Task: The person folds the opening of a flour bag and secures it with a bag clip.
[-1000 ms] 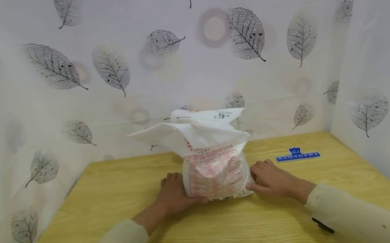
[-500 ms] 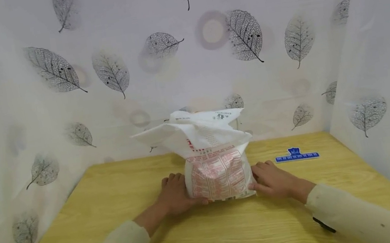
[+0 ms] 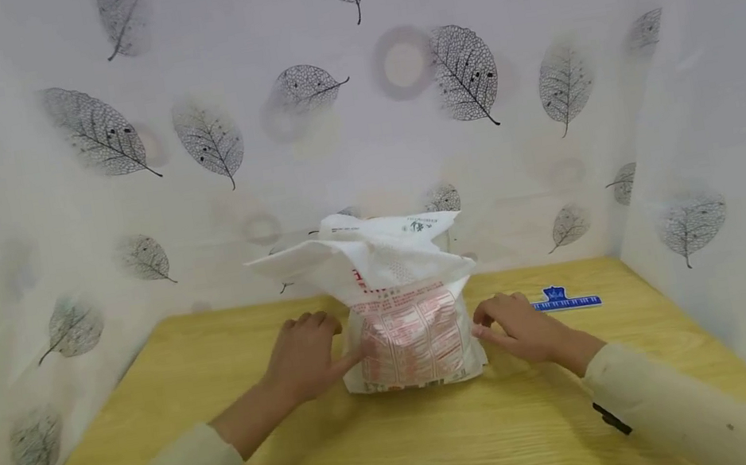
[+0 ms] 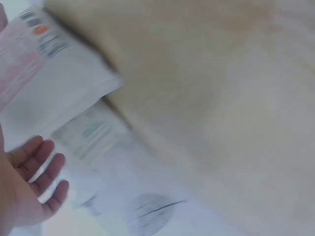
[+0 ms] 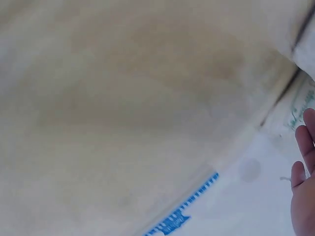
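Observation:
A white plastic bag (image 3: 409, 331) with red printing stands upright mid-table, its loose top folded over and pointing left. To its left is my left hand (image 3: 305, 359), fingers relaxed and apart from the bag's side, the thumb near its lower front. In the left wrist view that hand (image 4: 32, 182) shows spread, slightly bent fingers below the bag (image 4: 59, 83). On the other side, my right hand (image 3: 521, 327) has loosely bent fingers, with the thumb tip at or close to the bag's right edge. The right wrist view shows this hand (image 5: 302, 172) holding nothing.
A blue clip (image 3: 564, 300) with a piano-key pattern lies behind my right hand; the right wrist view shows the clip (image 5: 182, 211) too. The yellow wood-grain table (image 3: 406, 452) meets a leaf-patterned curtain (image 3: 334, 166) at the back and sides.
My left hand has let go of the bag's lower side and moved up and left. My right hand has eased slightly off the bag. The bag stays standing in place.

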The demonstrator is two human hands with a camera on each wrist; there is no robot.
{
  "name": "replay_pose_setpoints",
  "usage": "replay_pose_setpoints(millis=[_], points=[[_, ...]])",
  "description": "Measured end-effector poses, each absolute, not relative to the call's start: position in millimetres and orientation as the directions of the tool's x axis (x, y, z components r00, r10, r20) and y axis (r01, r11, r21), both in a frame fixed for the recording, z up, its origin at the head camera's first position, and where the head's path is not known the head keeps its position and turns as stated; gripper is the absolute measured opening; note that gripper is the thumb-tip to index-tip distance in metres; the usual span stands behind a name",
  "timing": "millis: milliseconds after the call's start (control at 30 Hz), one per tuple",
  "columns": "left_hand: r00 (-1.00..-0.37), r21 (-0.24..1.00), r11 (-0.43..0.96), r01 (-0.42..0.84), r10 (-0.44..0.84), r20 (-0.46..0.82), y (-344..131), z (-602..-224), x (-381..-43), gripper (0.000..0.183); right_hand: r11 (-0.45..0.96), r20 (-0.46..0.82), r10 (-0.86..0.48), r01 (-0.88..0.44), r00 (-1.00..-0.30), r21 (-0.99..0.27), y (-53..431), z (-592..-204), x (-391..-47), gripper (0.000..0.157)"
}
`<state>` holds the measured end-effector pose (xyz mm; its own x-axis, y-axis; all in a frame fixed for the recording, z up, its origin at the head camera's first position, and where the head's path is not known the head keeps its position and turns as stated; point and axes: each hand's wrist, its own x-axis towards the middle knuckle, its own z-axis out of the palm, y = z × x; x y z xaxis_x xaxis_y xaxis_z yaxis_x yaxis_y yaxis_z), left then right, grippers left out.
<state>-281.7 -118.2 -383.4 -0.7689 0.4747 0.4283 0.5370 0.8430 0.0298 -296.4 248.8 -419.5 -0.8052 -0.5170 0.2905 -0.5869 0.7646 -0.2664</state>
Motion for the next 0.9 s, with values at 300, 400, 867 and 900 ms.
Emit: replay_pose_setpoints(millis=[300, 400, 867, 900], points=[[-0.373, -0.184, 0.653, 0.735, 0.615, 0.695, -106, -336, -273, 0.049, 0.758, 0.377, -0.519, -0.617, -0.767, -0.212, 251, -384, -307, 0.019], [-0.222, -0.271, 0.591, 0.760, 0.628, 0.746, -98, -320, -270, 0.045, 0.775, 0.425, -0.497, -0.607, -0.756, -0.173, 249, -372, -308, 0.022], [-0.166, -0.590, 0.618, 0.520, 0.751, 0.640, -60, -255, -282, 0.036, 0.750, 0.592, -0.534, -0.661, -0.603, 0.003, 211, -327, -313, 0.034], [-0.219, -0.605, 0.624, 0.495, 0.763, 0.608, -59, -254, -284, 0.040, 0.744, 0.585, -0.552, -0.668, -0.594, 0.025, 206, -324, -313, 0.034]])
